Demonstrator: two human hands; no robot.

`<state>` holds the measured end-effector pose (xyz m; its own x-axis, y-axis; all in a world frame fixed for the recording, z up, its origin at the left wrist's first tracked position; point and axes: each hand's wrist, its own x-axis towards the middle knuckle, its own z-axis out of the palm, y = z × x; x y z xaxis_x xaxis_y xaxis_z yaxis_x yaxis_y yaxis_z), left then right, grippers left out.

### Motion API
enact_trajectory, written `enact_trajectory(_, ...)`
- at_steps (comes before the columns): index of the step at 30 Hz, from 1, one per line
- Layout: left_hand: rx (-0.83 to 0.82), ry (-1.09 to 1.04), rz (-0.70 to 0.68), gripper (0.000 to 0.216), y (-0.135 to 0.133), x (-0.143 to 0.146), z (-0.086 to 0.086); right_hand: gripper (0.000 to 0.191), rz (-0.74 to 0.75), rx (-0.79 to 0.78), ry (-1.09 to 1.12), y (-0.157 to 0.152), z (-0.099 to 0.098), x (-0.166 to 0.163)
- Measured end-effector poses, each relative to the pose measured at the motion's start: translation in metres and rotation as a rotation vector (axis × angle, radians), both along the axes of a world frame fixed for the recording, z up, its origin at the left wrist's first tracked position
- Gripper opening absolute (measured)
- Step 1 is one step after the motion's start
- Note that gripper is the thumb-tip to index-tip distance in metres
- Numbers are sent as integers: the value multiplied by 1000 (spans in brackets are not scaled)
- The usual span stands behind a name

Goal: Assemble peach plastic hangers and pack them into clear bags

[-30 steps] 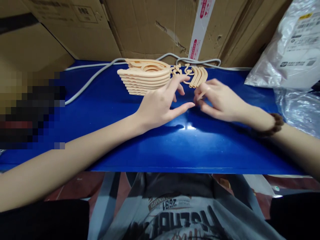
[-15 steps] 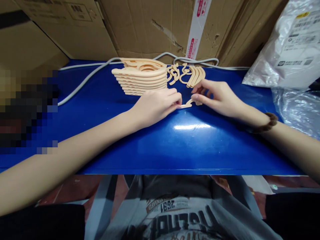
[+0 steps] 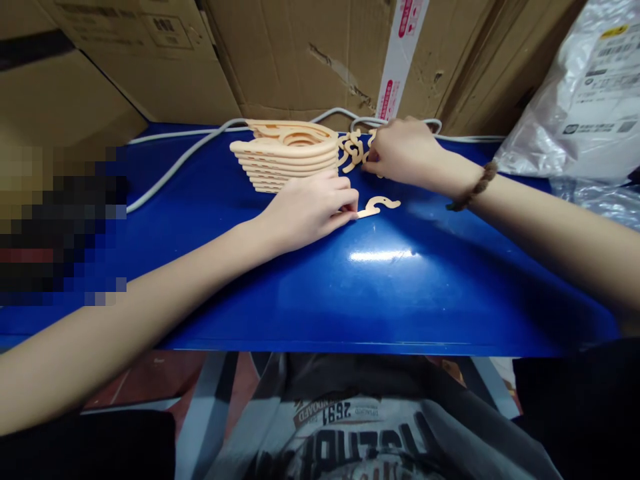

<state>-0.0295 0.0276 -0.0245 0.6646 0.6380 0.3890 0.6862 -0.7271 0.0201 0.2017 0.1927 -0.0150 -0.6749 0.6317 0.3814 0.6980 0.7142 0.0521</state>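
My left hand (image 3: 320, 205) pinches the end of a flat beige hanger hook (image 3: 381, 203) between thumb and fingers, just above the blue table (image 3: 280, 300). Its curved end points right. Beyond that hand stands a neat stack of beige plastic hanger pieces (image 3: 290, 160), apparently folding hangers. My right hand (image 3: 403, 152) has its fingers curled down over loose parts at the back, covering most of them. What it grips, if anything, is hidden. Several loose beige hooks (image 3: 353, 150) lie between the stack and my right hand.
Cardboard boxes (image 3: 295, 60) line the back edge, with a grey cable (image 3: 170, 180) running before them. A plastic-wrapped parcel (image 3: 585, 93) sits at the right. The left side holds a blurred-out dark area. The table's front edge (image 3: 320, 348) lies close to my body.
My right hand has moved away from the hook, back and up to the loose parts. My left hand stays in place, still pinching the hook, which now shows fully at its curved end.
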Motion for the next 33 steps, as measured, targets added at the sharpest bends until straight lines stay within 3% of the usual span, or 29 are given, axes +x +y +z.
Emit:
enact_trajectory(4, 1, -3, 4, 24, 1, -1, 0, 58, -95, -77, 4, -15, 9, -25)
enact_trajectory(6, 3, -10, -1, 24, 1, -1, 0, 52, -297, -154, 52, -32, 22, -34)
enact_trajectory(9, 9, -17, -2, 24, 0, -2, 1, 32, -398, -167, 142, -51, 49, -37)
enact_trajectory(11, 7, -11, -1, 25, 0, -2, 3, 18, -434, -189, 248, -53, 68, -32)
enact_trajectory(14, -14, -46, -6, 25, -2, -2, 4, 19, -441, -277, 426, -51, 91, -17)
enact_trajectory(16, -90, -148, -15, 22, -4, 0, 6, 16, -347, -338, 626, -58, 97, -5)
enact_trajectory(18, -240, -322, -22, 26, -6, 4, 7, 15, -181, -318, 775, -79, 92, 6)
enact_trajectory(19, -325, -423, -27, 32, -8, 6, 8, 16, -129, -232, 735, -94, 86, 11)
enact_trajectory(22, -538, -659, -56, 45, -14, 15, 11, 18, -11, -178, 612, -143, 56, 23)
enact_trajectory(23, -589, -694, -68, 46, -15, 18, 12, 14, 31, -173, 549, -158, 44, 25)
enact_trajectory(25, -686, -723, -86, 47, -18, 22, 14, 19, 168, -20, 316, -178, 22, 28)
enact_trajectory(29, -884, -772, -78, 52, -19, 26, 14, 29, 267, 107, 46, -188, 2, 27)
enact_trajectory(33, -975, -790, -48, 51, -16, 25, 13, 31, 248, 89, 62, -182, 5, 31)
